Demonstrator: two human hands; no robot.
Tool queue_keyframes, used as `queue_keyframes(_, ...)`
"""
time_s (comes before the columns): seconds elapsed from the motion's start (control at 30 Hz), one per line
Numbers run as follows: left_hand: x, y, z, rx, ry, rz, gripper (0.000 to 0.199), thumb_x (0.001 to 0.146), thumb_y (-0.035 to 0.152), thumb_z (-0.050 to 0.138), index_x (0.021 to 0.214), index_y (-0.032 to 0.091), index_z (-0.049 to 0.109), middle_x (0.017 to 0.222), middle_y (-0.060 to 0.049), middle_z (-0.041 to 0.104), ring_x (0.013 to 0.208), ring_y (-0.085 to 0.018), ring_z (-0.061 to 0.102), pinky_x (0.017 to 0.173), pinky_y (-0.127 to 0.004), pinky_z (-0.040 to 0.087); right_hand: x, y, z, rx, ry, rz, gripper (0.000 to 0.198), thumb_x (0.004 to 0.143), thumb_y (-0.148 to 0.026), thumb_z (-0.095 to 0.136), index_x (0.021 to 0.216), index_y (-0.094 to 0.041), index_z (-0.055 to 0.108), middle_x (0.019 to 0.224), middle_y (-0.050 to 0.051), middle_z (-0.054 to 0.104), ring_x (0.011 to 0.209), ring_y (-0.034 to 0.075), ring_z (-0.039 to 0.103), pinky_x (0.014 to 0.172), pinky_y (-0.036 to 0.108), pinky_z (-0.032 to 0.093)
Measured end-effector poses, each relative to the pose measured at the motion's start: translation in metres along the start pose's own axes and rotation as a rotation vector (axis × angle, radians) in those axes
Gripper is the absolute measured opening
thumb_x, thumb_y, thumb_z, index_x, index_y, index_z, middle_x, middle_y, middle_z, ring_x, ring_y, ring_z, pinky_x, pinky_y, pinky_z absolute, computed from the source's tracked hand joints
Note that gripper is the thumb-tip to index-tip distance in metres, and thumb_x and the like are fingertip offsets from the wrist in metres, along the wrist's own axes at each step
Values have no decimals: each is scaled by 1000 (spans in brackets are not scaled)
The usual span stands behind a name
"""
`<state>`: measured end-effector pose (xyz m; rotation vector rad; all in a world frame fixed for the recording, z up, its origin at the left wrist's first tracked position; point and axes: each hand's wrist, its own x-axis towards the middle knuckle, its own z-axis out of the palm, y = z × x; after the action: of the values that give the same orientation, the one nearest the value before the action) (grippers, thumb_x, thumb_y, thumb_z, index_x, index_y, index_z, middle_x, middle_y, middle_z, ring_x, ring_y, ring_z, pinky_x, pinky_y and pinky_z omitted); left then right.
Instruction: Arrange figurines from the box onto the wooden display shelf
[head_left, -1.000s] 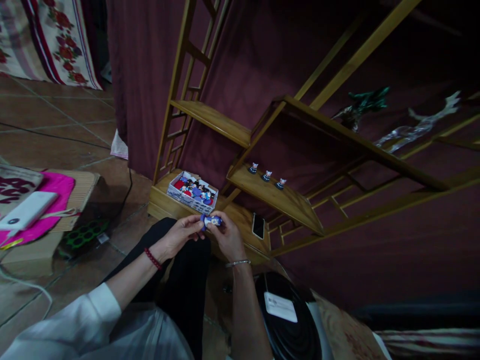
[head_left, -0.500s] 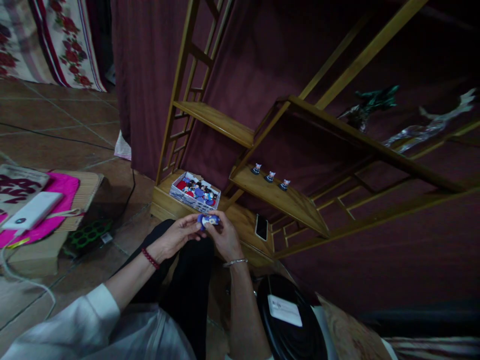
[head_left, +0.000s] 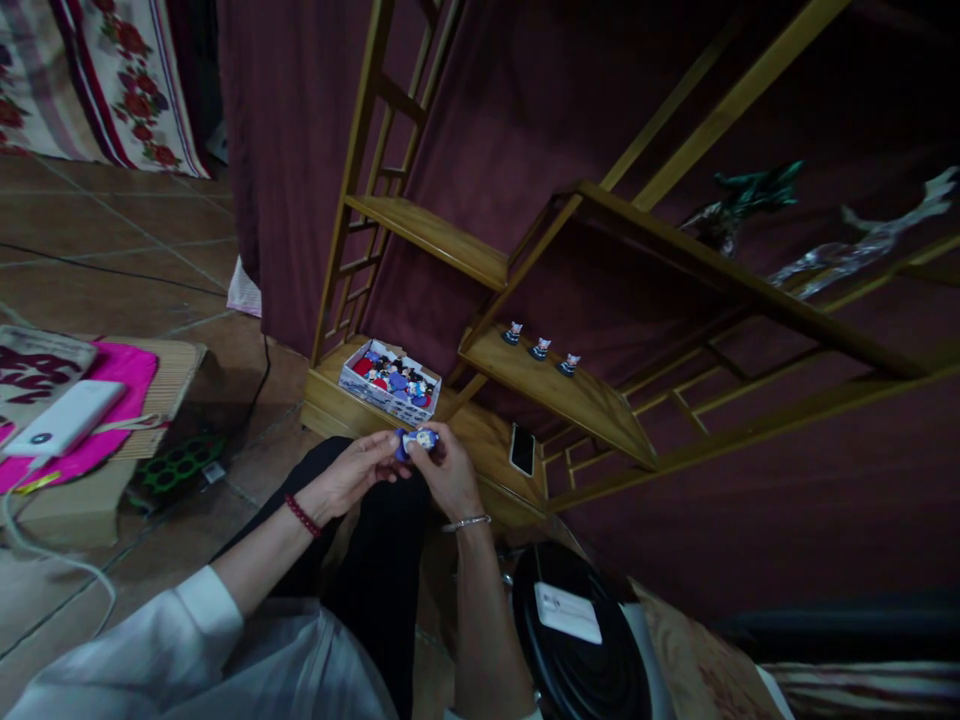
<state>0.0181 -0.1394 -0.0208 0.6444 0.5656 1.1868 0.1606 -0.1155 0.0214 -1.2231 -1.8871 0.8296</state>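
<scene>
Between both hands, above my knees, is a small blue-and-white figurine (head_left: 417, 439). My left hand (head_left: 367, 462) pinches its round blue end, at the left. At its other end, my right hand (head_left: 448, 470) has fingers and thumb closed around it. Just beyond the hands, a patterned cardboard box (head_left: 375, 402) full of small red, blue and black figurines rests on the low wooden shelf. Three small figurines stand in a row on the higher shelf: one at the left (head_left: 513, 333), one in the middle (head_left: 540, 348) and one at the right (head_left: 569, 364).
A phone (head_left: 523, 450) lies on the lower shelf (head_left: 480, 440). Green and clear ornaments (head_left: 757, 195) stand on the upper right shelf. To my right is a round black lid or seat (head_left: 577, 650) with a white packet (head_left: 568, 612). At left, a white power bank (head_left: 66, 418) trails a cable.
The figurine has turned slightly in my fingers, showing more of its white front. Both hands stay in nearly the same place, and the view has shifted a little.
</scene>
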Motion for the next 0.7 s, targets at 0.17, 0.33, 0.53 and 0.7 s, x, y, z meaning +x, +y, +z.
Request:
queue_keyframes(0.17, -1, -4, -1, -21, -8, 29, 31, 70, 28, 67, 98, 14, 60, 87, -6, 65, 75, -15, 62, 62, -21, 44, -5, -1, -3, -1, 6, -21, 27, 75, -34, 55, 98, -21, 54, 86, 1, 63, 74, 14, 59, 68, 26, 47)
queue_keyframes(0.33, -1, -4, -4, -12, -15, 15, 28, 73, 29, 65, 95, 12, 61, 86, -8, 65, 73, -15, 62, 60, -20, 45, -5, -5, -4, -37, -12, -74, 24, 76, -32, 53, 98, -22, 56, 89, 0, 63, 80, 15, 59, 73, 27, 46)
queue_keyframes(0.53, -1, -5, -5, -28, -8, -15, 23, 74, 28, 64, 89, 11, 62, 80, -6, 64, 70, -14, 62, 57, -19, 45, 0, -3, -4, -51, -59, -104, 24, 76, -30, 53, 99, -23, 56, 93, 1, 62, 84, 16, 58, 77, 28, 45)
queue_keyframes(0.7, -1, -3, -4, -111, 6, 65, 28, 71, 20, 67, 97, 14, 61, 87, -5, 64, 77, -13, 61, 69, -22, 46, 2, 1, 3, -45, -3, -42, 25, 76, -30, 54, 100, -23, 53, 92, 1, 62, 81, 15, 59, 73, 28, 48)
